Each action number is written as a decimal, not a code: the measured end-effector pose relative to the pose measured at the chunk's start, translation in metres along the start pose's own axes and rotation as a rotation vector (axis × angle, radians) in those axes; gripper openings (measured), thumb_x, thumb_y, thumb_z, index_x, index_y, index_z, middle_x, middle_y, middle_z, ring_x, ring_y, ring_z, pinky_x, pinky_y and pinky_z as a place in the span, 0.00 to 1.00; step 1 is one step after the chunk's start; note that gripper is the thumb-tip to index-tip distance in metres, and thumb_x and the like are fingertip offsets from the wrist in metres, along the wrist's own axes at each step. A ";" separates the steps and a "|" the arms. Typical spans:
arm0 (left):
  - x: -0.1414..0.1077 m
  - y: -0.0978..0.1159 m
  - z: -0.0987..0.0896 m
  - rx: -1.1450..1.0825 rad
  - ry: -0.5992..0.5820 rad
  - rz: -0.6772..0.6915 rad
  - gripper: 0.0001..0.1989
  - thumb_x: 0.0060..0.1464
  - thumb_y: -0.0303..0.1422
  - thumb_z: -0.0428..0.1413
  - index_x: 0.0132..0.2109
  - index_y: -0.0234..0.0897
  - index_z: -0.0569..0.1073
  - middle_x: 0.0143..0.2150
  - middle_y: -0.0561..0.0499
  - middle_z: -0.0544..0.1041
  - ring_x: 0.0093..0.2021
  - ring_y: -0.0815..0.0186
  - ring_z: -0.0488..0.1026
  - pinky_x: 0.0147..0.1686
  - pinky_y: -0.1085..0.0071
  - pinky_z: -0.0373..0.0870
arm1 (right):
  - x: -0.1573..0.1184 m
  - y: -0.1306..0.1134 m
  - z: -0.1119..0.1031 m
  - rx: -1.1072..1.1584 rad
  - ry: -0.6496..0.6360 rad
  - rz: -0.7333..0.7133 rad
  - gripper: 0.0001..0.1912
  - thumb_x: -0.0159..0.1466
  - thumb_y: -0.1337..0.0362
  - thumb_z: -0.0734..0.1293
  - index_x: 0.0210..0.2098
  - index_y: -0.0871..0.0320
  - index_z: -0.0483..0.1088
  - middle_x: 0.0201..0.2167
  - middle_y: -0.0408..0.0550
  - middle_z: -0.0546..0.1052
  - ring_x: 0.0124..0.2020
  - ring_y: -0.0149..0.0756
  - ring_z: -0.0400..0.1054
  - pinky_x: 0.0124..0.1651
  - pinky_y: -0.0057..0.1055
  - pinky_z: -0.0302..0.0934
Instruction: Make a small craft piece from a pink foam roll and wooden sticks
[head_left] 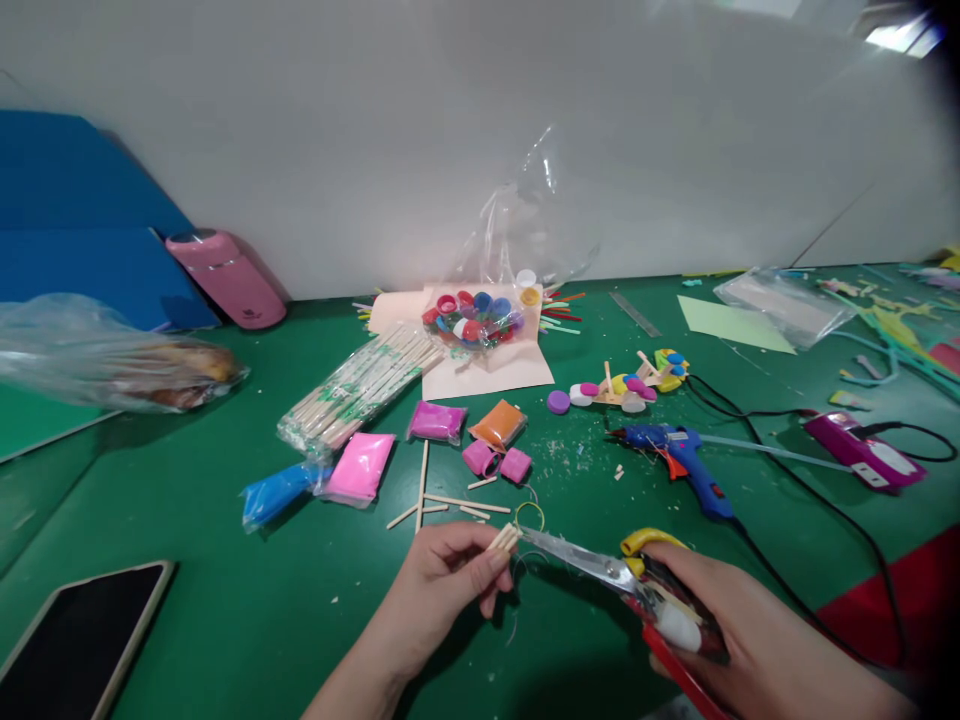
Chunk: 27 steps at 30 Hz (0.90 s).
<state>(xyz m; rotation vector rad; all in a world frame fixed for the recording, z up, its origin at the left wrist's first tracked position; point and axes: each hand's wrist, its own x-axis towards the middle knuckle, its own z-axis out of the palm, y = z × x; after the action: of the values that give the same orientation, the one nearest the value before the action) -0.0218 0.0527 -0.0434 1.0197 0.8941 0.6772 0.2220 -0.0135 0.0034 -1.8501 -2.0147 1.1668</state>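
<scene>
My left hand (459,580) pinches a small bundle of short wooden sticks (505,538) between thumb and fingers. From the right, my right hand (720,620) grips a pair of scissors (581,562) with yellow and red handles. The blade tips reach the bundle's end, and I cannot tell whether they touch it. Something white (679,625) shows near the right palm, partly hidden. Just beyond the tips lies a thin yellow-green ring (529,516). Several loose sticks (465,503) are scattered on the green table behind my left hand.
A blue glue gun (675,445) with its cord lies at right, near a purple power socket (862,450). Behind are clay packets (360,468), bagged sticks (360,385), bottle caps (480,315) and a stick-and-cap model (630,385). A phone (79,640) lies front left.
</scene>
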 end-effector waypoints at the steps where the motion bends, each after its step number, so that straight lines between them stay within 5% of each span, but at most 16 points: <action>1: 0.000 0.000 0.000 -0.001 -0.003 0.001 0.09 0.47 0.34 0.56 0.26 0.31 0.73 0.20 0.53 0.70 0.17 0.76 0.63 0.18 0.79 0.58 | 0.000 0.000 0.000 0.005 -0.001 0.003 0.10 0.56 0.64 0.62 0.38 0.51 0.60 0.29 0.39 0.71 0.25 0.30 0.64 0.27 0.22 0.58; 27: -0.002 0.004 -0.001 0.056 -0.067 0.025 0.11 0.48 0.34 0.55 0.24 0.31 0.74 0.20 0.53 0.70 0.17 0.76 0.62 0.18 0.79 0.55 | 0.002 0.004 -0.001 -0.007 -0.083 0.061 0.03 0.55 0.64 0.63 0.27 0.53 0.61 0.24 0.37 0.72 0.24 0.28 0.64 0.24 0.21 0.54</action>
<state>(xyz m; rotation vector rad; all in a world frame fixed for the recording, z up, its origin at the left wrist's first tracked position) -0.0238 0.0526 -0.0397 1.0987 0.8471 0.6383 0.2253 -0.0118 0.0006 -1.9102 -2.0206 1.2739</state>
